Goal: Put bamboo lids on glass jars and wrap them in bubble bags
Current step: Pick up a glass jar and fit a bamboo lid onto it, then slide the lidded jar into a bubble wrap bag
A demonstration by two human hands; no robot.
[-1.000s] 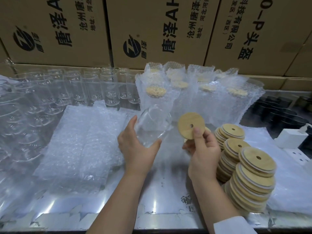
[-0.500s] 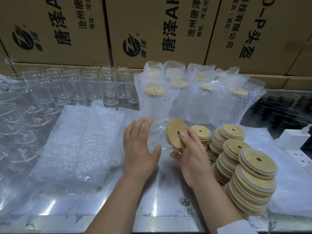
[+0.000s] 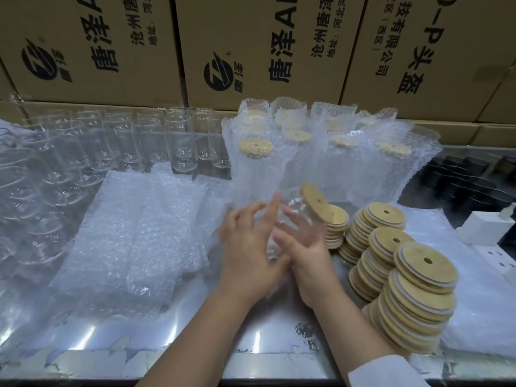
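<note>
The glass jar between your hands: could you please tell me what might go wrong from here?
1. The glass jar is tilted, and the left hand touches it with straight fingers; it might slip onto the metal table.
2. The bamboo lid may not be fully seated and could drop off.
3. The leaning lid stacks stand close to the right forearm; a nudge could topple them.

Two hands (image 3: 245, 258) (image 3: 307, 256), one unwrapped lidded jar (image 3: 312, 201)
</note>
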